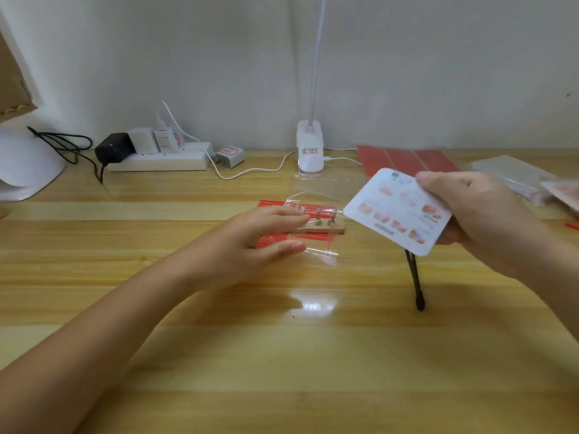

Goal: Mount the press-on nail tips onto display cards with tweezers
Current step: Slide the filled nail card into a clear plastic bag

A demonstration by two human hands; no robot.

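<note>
We pinch the display card w/ right hand, tweezers tucked under; left hand open, reaching clear bag — keep card level

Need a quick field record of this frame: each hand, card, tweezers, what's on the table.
right hand: grips the display card and the black tweezers, both lifted above the table
display card: white, tilted, several nail tips on it
tweezers: hang down below the card, tips hidden
left hand: fingers straight, holds nothing, over a clear bag with red strips
table: wood; power strip and lamp base at the back
</note>
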